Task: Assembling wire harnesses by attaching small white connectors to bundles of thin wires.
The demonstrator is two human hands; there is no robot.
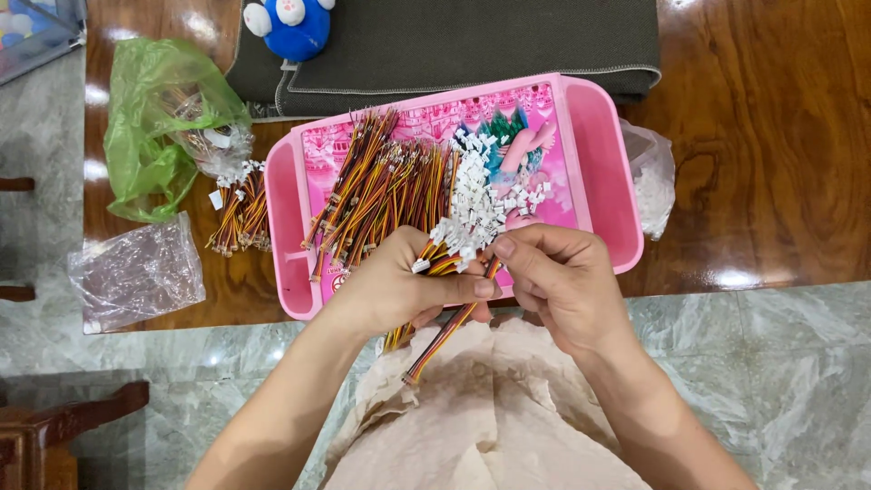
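Note:
My left hand (399, 286) grips a bundle of thin red, yellow and black wires (445, 331) whose ends hang down over my lap, some ending in small white connectors. My right hand (558, 272) pinches the top of one wire right beside the left thumb. Both hands hover at the near edge of a pink plastic tray (603, 154). Inside the tray lie a heap of loose wires (381, 186) on the left and a pile of small white connector housings (476, 204) in the middle.
On the wooden table a smaller bunch of wires (240, 213) lies left of the tray, by a green plastic bag (150, 127) and a clear bag (136, 272). Another clear bag (653, 177) sits right of the tray. A dark mat (472, 41) and blue toy (290, 25) lie behind.

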